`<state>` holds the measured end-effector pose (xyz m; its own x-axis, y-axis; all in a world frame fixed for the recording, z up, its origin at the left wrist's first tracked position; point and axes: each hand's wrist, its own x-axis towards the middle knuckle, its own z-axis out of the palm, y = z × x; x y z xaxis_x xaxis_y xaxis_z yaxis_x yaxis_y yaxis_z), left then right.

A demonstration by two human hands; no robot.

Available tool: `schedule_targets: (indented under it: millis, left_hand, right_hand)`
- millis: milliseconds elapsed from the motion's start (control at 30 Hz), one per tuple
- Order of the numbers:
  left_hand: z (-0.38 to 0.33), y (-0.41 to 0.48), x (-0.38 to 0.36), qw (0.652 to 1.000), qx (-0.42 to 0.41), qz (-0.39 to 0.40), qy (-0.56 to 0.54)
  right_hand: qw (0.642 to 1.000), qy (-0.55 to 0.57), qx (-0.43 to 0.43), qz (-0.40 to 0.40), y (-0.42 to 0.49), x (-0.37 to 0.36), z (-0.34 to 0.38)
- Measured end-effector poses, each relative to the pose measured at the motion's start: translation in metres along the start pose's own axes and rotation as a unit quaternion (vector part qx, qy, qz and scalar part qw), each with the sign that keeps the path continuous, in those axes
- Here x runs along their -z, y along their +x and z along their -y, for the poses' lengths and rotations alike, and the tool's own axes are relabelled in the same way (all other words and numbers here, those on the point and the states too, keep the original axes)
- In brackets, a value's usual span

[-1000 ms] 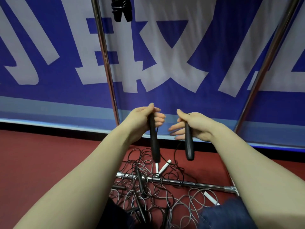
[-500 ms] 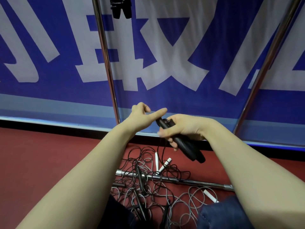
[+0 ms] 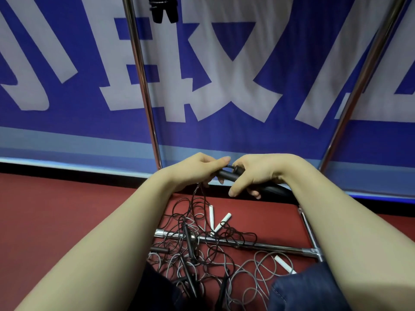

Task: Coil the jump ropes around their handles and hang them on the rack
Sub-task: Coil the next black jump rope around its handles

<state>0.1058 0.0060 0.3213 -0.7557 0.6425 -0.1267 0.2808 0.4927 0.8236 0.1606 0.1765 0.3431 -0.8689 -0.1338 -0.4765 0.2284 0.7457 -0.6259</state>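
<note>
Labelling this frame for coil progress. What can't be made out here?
- Head view: black handles mostly hidden by the left hand and right hand; wraps uncountable.
- Coiled rope on the rack, cut off by the top edge; its hook unseen.
- Floor tangle: which cord belongs to which handle is unreadable; knees hide its near edge.

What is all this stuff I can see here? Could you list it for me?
black handles: two, black, held together in both hands
cord: one, black, hanging from the left hand to the floor
rope pile: count unclear, black and grey, tangled on the floor
white handles: at least three, white, in the pile
rack: one, chrome, two uprights and a floor bar
coiled rope: one, black, hanging at top
banner: one, blue and white, behind
left hand: gripping
right hand: gripping
</note>
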Motion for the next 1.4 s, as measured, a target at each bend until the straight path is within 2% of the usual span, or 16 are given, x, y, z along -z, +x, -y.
schedule_targets:
  millis: [100, 233, 367, 533, 667, 767, 867, 1067, 1300, 1400]
  left_hand:
    - [-0.001, 0.001, 0.001, 0.996, -0.001, 0.005, -0.086]
    - [0.0, 0.006, 0.004, 0.982, 0.002, -0.055, -0.179]
    - [0.005, 0.006, 0.007, 0.978, -0.005, -0.082, -0.191]
    - [0.004, 0.002, 0.004, 0.977, -0.032, -0.053, -0.203]
    - [0.002, 0.004, 0.004, 0.969, -0.028, -0.076, -0.232]
    - [0.001, 0.004, 0.005, 0.956, -0.022, -0.077, -0.283]
    - [0.001, 0.004, 0.006, 0.944, -0.033, -0.08, -0.318]
    - [-0.004, 0.006, 0.005, 0.908, -0.046, -0.133, -0.396]
    - [-0.008, 0.003, 0.007, 0.889, -0.055, -0.137, -0.433]
    - [-0.011, 0.002, 0.009, 0.905, -0.081, -0.155, -0.388]
  right_hand:
    - [0.999, 0.02, -0.005, -0.037, 0.0, 0.001, -0.004]
    - [0.995, 0.011, -0.027, -0.096, 0.002, 0.003, -0.01]
    - [0.99, -0.012, -0.027, -0.14, 0.005, 0.002, -0.013]
    - [0.986, -0.078, 0.008, -0.15, 0.009, -0.003, -0.008]
    - [0.983, -0.063, 0.02, -0.171, 0.012, -0.007, -0.004]
    - [0.976, -0.059, 0.032, -0.209, 0.013, -0.007, -0.004]
    - [0.956, -0.118, 0.033, -0.267, 0.013, -0.006, -0.004]
    - [0.931, -0.162, 0.047, -0.324, 0.014, -0.01, 0.001]
    - [0.923, -0.095, 0.087, -0.361, 0.011, -0.014, 0.006]
    - [0.922, -0.042, 0.114, -0.368, 0.015, -0.012, 0.005]
